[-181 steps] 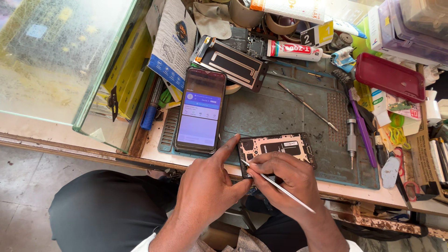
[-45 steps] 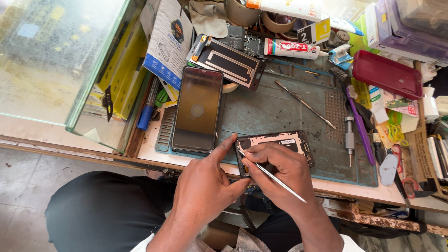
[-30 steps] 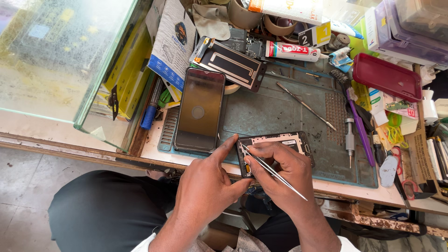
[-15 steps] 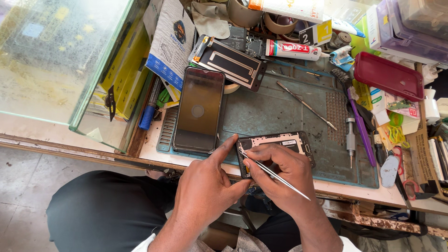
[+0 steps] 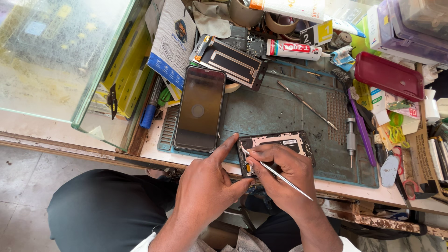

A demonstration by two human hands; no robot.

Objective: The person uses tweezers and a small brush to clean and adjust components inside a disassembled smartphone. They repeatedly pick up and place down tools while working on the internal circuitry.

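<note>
Now left hand steadies near end of opened phone, index finger stretched along its left edge, thumb at lower corner. Right hand pinches thin metal tweezers, tip inside phone frame at left end. Phone lies on blue-green work mat, near table edge. Dark screen panel just left, apart from phone.

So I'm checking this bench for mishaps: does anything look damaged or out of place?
Nothing looks spilled or broken. The opened phone lies with its back off and insides bare, steadied by the left hand while the right hand works tweezers into it. A dark-screened phone lies flat on the mat.
</note>
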